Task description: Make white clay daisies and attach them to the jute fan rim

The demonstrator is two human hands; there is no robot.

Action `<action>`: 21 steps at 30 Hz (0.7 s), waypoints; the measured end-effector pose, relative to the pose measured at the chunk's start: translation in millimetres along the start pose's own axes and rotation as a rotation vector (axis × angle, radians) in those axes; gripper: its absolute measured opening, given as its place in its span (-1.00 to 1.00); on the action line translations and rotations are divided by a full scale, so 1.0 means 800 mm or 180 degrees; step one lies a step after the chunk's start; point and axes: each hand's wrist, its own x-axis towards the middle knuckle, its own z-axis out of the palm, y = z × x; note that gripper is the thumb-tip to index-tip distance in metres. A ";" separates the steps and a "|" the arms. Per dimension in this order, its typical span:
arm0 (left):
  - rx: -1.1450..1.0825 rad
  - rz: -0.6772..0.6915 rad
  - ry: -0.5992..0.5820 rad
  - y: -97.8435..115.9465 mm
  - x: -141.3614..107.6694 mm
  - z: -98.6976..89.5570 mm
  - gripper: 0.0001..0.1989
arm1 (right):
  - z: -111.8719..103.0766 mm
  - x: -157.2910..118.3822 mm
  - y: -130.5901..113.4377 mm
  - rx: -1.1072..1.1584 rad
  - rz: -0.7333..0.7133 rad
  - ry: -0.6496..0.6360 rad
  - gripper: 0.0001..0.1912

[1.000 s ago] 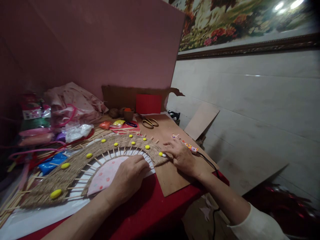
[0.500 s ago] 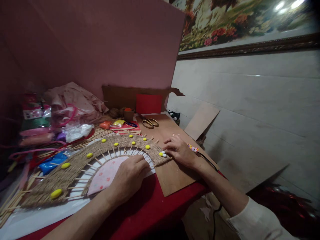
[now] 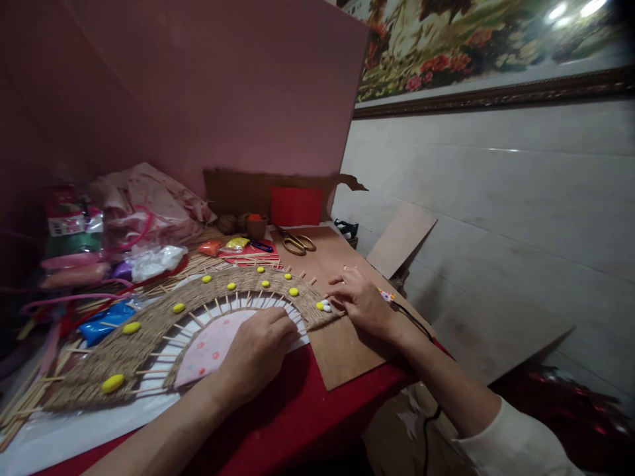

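A twine-woven arch (image 3: 153, 315) with thin sticks through it lies on the table, dotted with several yellow ovals (image 3: 131, 328). Inside its curve sits a pink patterned half-round piece (image 3: 213, 344). My left hand (image 3: 265, 340) rests over that piece's right side, fingers curled down near the inner sticks; what they hold, if anything, is hidden. At the arch's right end, small white ovals (image 3: 326, 305) lie beside a yellow one. My right hand (image 3: 364, 301) is just right of them, fingers bent and somewhat apart, with nothing visible between them.
Gold-handled scissors (image 3: 299, 244) lie on a brown board (image 3: 342, 357). A corded tool (image 3: 386, 296) is beyond my right hand. Blue clay (image 3: 106, 322), bagged materials (image 3: 156, 261) and loose sticks are at the left. A red card (image 3: 296, 206) stands at the back.
My right hand has shifted slightly right, away from the white ovals, which show more fully. My left hand has stayed in place.
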 end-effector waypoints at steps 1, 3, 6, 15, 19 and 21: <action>-0.0010 0.0003 0.0003 0.000 0.000 0.000 -0.79 | -0.001 -0.002 -0.002 -0.0066 -0.0006 -0.0010 -0.75; -0.0021 0.0000 -0.0005 0.000 0.000 0.000 -0.78 | -0.002 -0.006 -0.007 -0.0141 -0.0023 -0.0054 -0.72; -0.0026 -0.0012 -0.0017 0.001 0.000 0.000 -0.78 | -0.003 -0.011 -0.014 -0.0157 -0.0015 -0.0102 -0.69; -0.0098 0.0014 -0.0009 -0.001 0.000 0.002 -0.78 | 0.003 -0.016 -0.017 -0.0061 0.0019 0.0010 -0.71; -0.0313 0.0031 0.0097 0.003 0.000 -0.004 -0.83 | -0.002 -0.016 -0.019 -0.0299 0.0077 0.0100 -0.71; -0.0575 0.0041 0.0195 0.007 0.000 -0.009 -0.83 | -0.006 -0.016 -0.021 -0.0459 0.0170 0.0201 -0.71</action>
